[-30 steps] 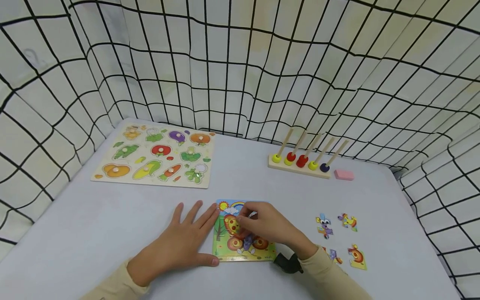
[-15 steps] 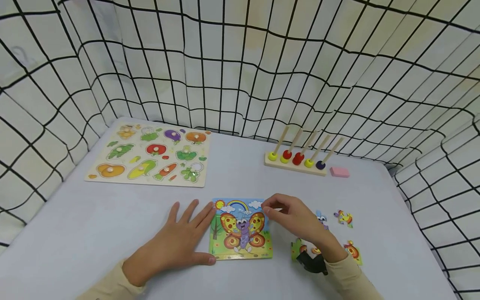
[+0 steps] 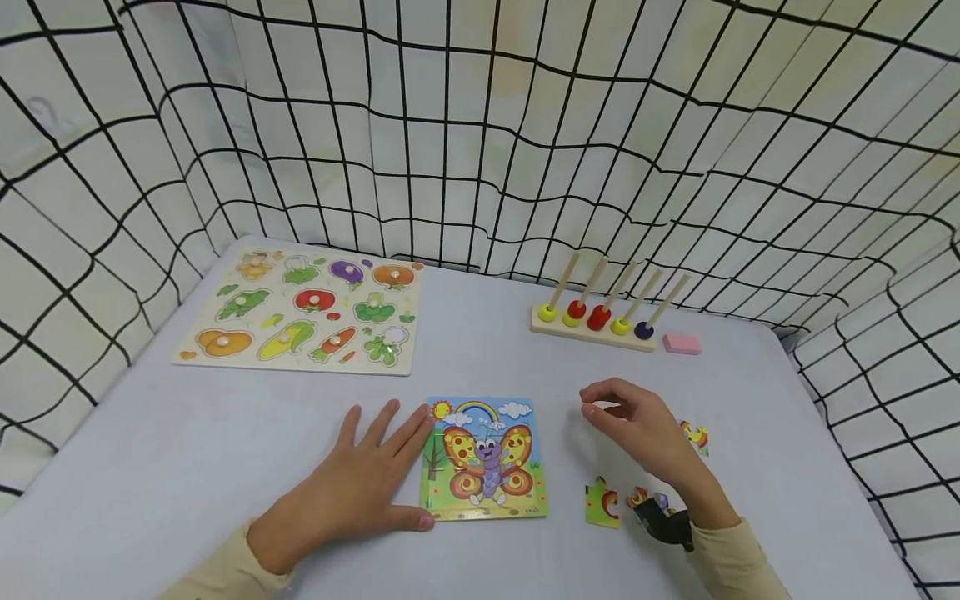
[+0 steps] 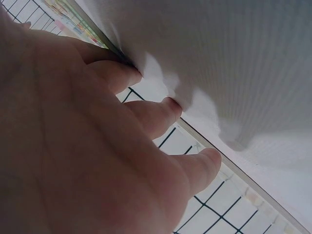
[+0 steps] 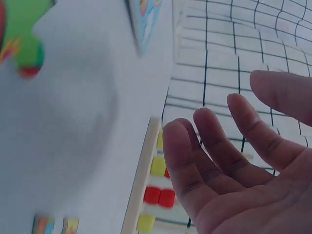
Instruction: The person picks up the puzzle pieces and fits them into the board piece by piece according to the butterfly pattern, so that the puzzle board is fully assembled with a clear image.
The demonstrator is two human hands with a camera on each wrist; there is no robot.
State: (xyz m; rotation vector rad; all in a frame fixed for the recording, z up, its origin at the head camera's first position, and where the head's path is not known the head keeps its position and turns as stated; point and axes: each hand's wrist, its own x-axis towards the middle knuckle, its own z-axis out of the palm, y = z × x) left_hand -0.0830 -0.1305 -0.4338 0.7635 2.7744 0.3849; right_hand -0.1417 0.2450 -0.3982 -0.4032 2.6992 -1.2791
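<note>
Blue-and-green butterfly puzzle [image 3: 487, 483] on table [image 3: 255, 450]; left hand [image 3: 356, 483] spread wide at its left edge; right hand [image 3: 645, 433] loosely curved, above table, near loose pieces [image 3: 602, 505]; pale board [image 3: 355, 317] holds knobbed vegetables [image 3: 314, 301].

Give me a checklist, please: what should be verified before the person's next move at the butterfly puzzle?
1. Right grip holding nothing: ok, the fingers are empty.
2. Left grip at the butterfly board: ok, thumb and index finger are at its left edge.
3. Green piece in plain sight: ok, right of the board.
4. Purple piece uncovered: not ok, the black wrist device partly hides it.
5. Butterfly picture printed or assembled: cannot tell.
</note>
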